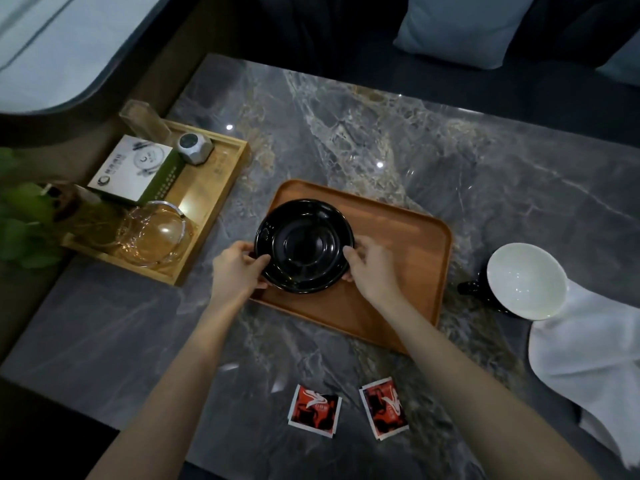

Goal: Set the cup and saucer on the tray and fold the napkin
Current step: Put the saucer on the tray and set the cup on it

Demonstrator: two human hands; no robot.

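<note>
Black and glossy, the saucer [304,244] sits over the left part of the wooden tray [408,244], and we have it by both sides: our left hand [239,268] pinches its left rim, thumb on top and fingers tucked beneath, while our right hand [369,268] closes on the right rim the same way. We cannot tell whether the saucer rests flat on the tray or hangs just above it; its near edge looks slightly raised, so we judge the placing to be in its last moment, not finished.

The rest is untouched. The cup [524,280], white inside with a dark outside and handle, stands on the marble table [381,126] to the right of the tray, well apart from the saucer. Its far side touches or overlaps the white napkin [585,355], which lies loose and unfolded, draping off the table's right edge.

So we reckon one step of three is nearly done: the cup must go onto the saucer, then the napkin needs folding.
</note>
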